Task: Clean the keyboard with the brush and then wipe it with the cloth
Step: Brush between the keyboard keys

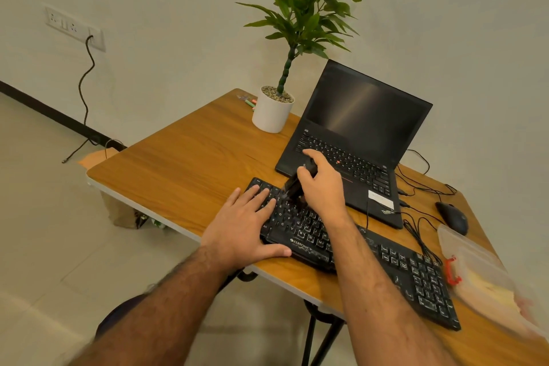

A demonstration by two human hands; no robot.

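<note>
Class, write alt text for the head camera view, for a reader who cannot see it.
A person's right hand grips a dark brush over the left end of a black wired keyboard, while the left hand rests flat on its keys. On the wooden table behind stand an open black laptop and a white potted plant.

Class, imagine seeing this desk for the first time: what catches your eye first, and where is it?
The right hand grips a black brush over the keyboard at the table's near edge, while the left hand lies flat on its keys. Behind, an open laptop stands beside a tall potted plant.
</note>
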